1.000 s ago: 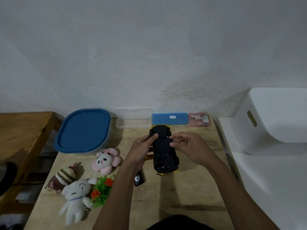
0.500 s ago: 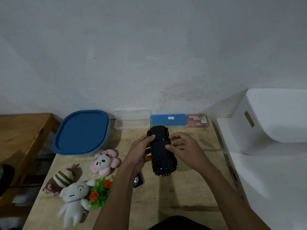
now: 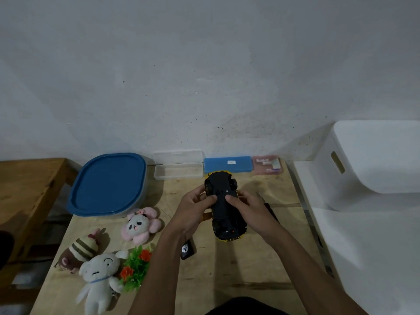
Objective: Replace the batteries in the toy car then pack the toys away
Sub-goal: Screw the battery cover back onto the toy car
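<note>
A yellow toy car (image 3: 225, 208) is turned upside down, its black underside facing up, above the middle of the wooden table (image 3: 227, 273). My left hand (image 3: 193, 210) grips its left side with the thumb on the underside. My right hand (image 3: 247, 208) grips the right side, thumb pressed on the underside too. A black remote (image 3: 187, 249) lies on the table under my left wrist. Four soft toys lie at the front left: a pink flower panda (image 3: 139, 225), a striped brown plush (image 3: 78, 252), a white plush (image 3: 100, 280) and a green plant with orange flowers (image 3: 136, 267).
A blue-lidded container (image 3: 109, 185) stands at the back left. Along the wall sit an open clear case (image 3: 178, 167), a blue case (image 3: 228, 164) and a pink case (image 3: 268, 165). A white bin (image 3: 372, 164) stands on the right. A wooden bench (image 3: 25, 196) is on the left.
Both thumbs have shifted inward onto the car's underside, and the car has tilted slightly, its far end swinging left. The toys on the table have not moved.
</note>
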Demonstrator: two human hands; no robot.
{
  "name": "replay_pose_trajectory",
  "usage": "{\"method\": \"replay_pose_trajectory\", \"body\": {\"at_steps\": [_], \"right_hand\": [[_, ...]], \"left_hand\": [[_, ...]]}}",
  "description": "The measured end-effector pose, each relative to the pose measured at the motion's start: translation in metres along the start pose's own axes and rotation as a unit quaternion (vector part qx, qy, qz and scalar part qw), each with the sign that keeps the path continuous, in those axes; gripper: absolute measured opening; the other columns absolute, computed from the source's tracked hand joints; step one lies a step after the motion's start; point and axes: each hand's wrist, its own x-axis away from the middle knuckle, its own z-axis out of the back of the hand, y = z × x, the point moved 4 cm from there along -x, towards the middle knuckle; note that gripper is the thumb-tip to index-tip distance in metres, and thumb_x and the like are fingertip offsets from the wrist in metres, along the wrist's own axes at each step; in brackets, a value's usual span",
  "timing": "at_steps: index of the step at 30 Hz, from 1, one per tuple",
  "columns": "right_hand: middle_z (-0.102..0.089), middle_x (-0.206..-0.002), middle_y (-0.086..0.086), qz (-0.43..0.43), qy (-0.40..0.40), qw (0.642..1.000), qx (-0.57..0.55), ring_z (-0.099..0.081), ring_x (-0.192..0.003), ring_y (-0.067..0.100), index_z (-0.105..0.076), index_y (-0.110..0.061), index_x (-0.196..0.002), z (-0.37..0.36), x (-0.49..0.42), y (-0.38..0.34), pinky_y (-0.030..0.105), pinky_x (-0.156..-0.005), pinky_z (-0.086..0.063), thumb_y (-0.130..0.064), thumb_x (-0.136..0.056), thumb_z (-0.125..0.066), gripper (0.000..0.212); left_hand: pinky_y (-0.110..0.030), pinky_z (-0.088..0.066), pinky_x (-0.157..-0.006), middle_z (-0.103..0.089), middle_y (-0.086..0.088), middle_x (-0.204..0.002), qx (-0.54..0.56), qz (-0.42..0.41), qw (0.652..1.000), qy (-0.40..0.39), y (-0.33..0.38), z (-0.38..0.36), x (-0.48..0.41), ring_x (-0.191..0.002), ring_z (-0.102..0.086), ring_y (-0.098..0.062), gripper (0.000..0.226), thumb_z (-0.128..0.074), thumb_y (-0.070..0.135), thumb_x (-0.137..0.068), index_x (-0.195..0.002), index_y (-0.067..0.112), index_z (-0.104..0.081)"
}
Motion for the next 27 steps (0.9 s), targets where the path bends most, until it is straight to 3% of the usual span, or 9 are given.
{"method": "replay_pose_trajectory", "body": {"at_steps": [5, 10, 12, 16, 19, 23, 27], "right_hand": [[-0.071, -0.106, 0.001, 0.000, 0.013, 1.000, -0.006, -0.070, -0.095, 0.014, -0.063, -0.019, -0.109, 0.002, -0.005, 0.006, 0.035, -0.086, -0.057, -0.041, -0.090, -0.064, 0.029], [-0.074, -0.098, -0.002, 0.009, 0.013, 1.000, 0.016, -0.071, -0.089, 0.010, -0.069, -0.018, -0.105, 0.015, -0.006, 0.009, 0.022, -0.074, -0.054, -0.039, -0.089, -0.065, 0.026], [-0.073, -0.100, -0.004, 0.027, 0.063, 0.997, 0.043, -0.068, -0.092, 0.012, -0.069, -0.022, -0.106, 0.037, -0.011, 0.020, 0.025, -0.078, -0.052, -0.041, -0.090, -0.062, 0.026], [-0.056, -0.128, 0.004, -0.030, 0.244, 0.945, 0.216, -0.057, -0.113, 0.023, -0.057, -0.022, -0.125, 0.093, -0.034, 0.072, 0.040, -0.091, -0.050, -0.049, -0.086, -0.064, 0.048], [-0.045, -0.135, 0.010, -0.099, 0.225, 0.914, 0.322, -0.049, -0.121, 0.032, -0.044, -0.020, -0.137, 0.100, -0.044, 0.100, 0.044, -0.093, -0.045, -0.042, -0.089, -0.061, 0.056], [-0.053, -0.125, 0.008, -0.085, 0.228, 0.882, 0.403, -0.054, -0.111, 0.030, -0.053, -0.016, -0.127, 0.096, -0.052, 0.121, 0.044, -0.090, -0.048, -0.030, -0.095, -0.052, 0.035], [-0.064, -0.109, 0.011, -0.102, 0.240, 0.899, 0.352, -0.061, -0.098, 0.031, -0.062, -0.011, -0.115, 0.100, -0.062, 0.127, 0.039, -0.080, -0.050, -0.026, -0.098, -0.048, 0.026]], "left_hand": [[-0.049, -0.055, -0.088, -0.072, -0.014, -0.115, 0.002, 0.009, 1.000, 0.004, -0.004, -0.001, -0.002, -0.101, -0.069, -0.025, 0.034, -0.057, 0.000, -0.095, -0.124, 0.017, -0.064], [-0.039, -0.058, -0.078, -0.074, -0.010, -0.113, -0.007, 0.020, 1.000, 0.011, -0.011, -0.005, -0.005, -0.102, -0.070, -0.025, 0.032, -0.062, 0.005, -0.093, -0.123, 0.017, -0.065], [-0.039, -0.058, -0.077, -0.074, -0.011, -0.113, -0.006, 0.026, 1.000, 0.014, -0.011, -0.004, -0.006, -0.102, -0.070, -0.024, 0.035, -0.062, 0.003, -0.092, -0.124, 0.018, -0.064], [-0.040, -0.058, -0.079, -0.076, -0.007, -0.104, 0.002, 0.019, 0.999, 0.026, -0.007, 0.001, -0.009, -0.096, -0.071, -0.021, 0.033, -0.062, 0.001, -0.091, -0.120, 0.018, -0.065], [-0.042, -0.058, -0.081, -0.077, -0.005, -0.102, 0.010, 0.012, 0.999, 0.031, -0.003, 0.000, -0.009, -0.094, -0.071, -0.021, 0.030, -0.064, 0.001, -0.090, -0.116, 0.018, -0.067], [-0.049, -0.055, -0.090, -0.076, -0.006, -0.104, 0.006, 0.011, 0.999, 0.042, -0.001, 0.001, -0.008, -0.099, -0.070, -0.025, 0.032, -0.067, 0.003, -0.089, -0.117, 0.017, -0.067], [-0.045, -0.057, -0.086, -0.076, -0.007, -0.109, 0.006, 0.008, 0.998, 0.067, -0.002, 0.008, -0.006, -0.103, -0.070, -0.026, 0.033, -0.069, 0.007, -0.088, -0.120, 0.016, -0.066]]}}
